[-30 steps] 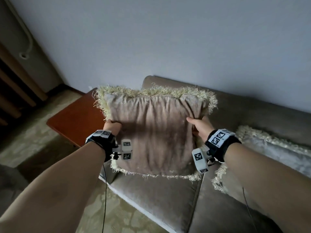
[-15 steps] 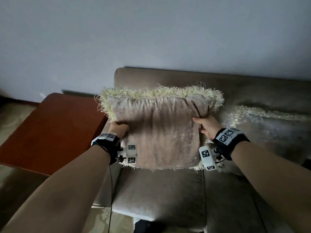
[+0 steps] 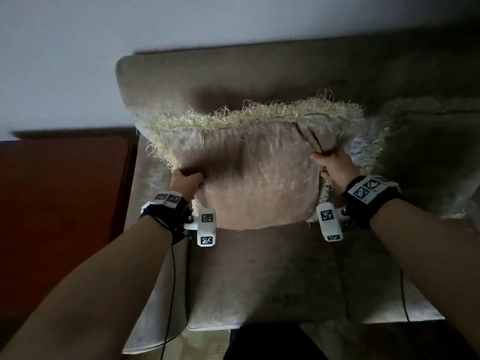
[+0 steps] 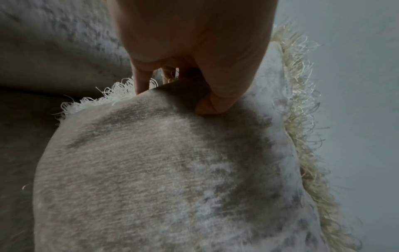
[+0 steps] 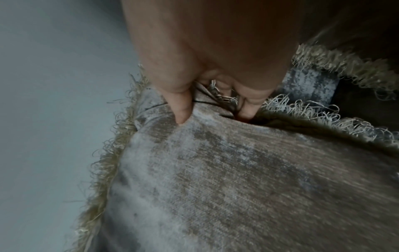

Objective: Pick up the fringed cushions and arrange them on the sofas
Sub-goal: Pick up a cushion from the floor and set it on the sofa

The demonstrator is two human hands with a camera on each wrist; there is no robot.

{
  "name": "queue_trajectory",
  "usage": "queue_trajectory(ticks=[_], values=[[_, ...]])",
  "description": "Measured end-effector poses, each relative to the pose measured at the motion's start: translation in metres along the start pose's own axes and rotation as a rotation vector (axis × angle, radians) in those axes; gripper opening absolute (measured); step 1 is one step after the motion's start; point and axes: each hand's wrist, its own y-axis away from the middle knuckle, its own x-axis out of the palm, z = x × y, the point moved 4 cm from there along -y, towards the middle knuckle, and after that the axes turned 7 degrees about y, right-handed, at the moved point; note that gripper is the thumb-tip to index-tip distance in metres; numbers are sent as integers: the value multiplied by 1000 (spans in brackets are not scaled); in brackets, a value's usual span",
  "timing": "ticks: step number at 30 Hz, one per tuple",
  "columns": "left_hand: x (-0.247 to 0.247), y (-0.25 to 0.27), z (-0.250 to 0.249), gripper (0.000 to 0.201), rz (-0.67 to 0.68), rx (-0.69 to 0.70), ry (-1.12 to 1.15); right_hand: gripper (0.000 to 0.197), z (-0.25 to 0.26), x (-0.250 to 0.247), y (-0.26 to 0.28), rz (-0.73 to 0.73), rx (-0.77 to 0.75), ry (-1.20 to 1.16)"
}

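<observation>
I hold a beige cushion [image 3: 254, 175] with a pale yellow fringe upright over the left seat of the brown sofa [image 3: 259, 74]. My left hand [image 3: 185, 181] grips its left edge, thumb on the front face, fingers behind [image 4: 172, 88]. My right hand [image 3: 331, 168] grips its right edge, pinching a fold of fabric [image 5: 207, 105]. The cushion's [image 4: 162, 170] lower edge sits at the seat; whether it touches I cannot tell. A second fringed cushion [image 3: 426, 141] leans against the sofa back just right of it, partly hidden behind my right hand.
A reddish-brown wooden side table [image 3: 59, 216] stands against the sofa's left arm. A pale wall [image 3: 181, 19] runs behind the sofa. The seat cushions [image 3: 272, 276] in front of the held cushion are bare. Cables hang from both wrist bands.
The cushion has moved down and back toward the sofa's backrest, and my view has swung from the side table to face the sofa squarely. Both hands keep the same grip.
</observation>
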Motion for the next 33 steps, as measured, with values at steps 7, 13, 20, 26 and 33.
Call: queue_trajectory(ticks=[7, 13, 20, 26, 33], values=[[24, -15, 21, 12, -92, -10, 1, 44, -21, 11, -36, -9, -42, 36], [37, -41, 30, 53, -115, 50, -81, 51, -49, 12, -58, -46, -53, 62], [52, -67, 51, 51, -220, 173, -255, 44, -63, 18, -88, -24, -107, 35], [49, -77, 60, 47, -358, 272, -61, 32, -87, 22, -99, 18, 51, -318], [43, -103, 33, 34, -422, 361, -229, 40, -65, 13, -120, -175, -66, -46]])
